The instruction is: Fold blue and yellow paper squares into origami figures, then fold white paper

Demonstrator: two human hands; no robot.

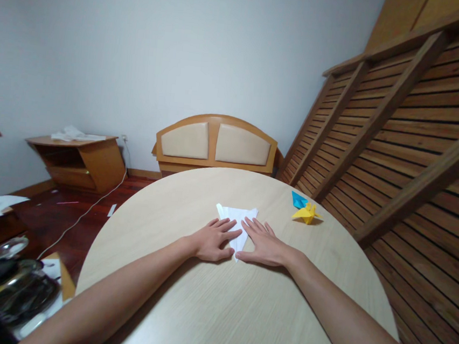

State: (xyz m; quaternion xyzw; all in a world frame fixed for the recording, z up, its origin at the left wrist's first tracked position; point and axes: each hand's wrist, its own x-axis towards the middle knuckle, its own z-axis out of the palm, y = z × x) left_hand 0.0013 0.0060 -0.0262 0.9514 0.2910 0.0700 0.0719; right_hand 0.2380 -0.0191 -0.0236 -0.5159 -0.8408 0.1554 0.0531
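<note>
A white folded sheet of paper (236,216) lies on the round pale wooden table (185,297), its point toward me. My left hand (212,240) lies flat with fingers spread on the paper's left side. My right hand (265,244) lies flat on its right side, fingers spread. The fingertips of both hands nearly meet over the paper's middle. Neither hand grips anything; both press down on the sheet.
A yellow origami figure (307,213) and a blue one (299,200) sit at the table's far right. Beyond the table stand a wooden headboard (216,143) and a low cabinet (80,160). A slatted wooden frame (410,151) leans on the right. Metal pots (11,281) sit at lower left.
</note>
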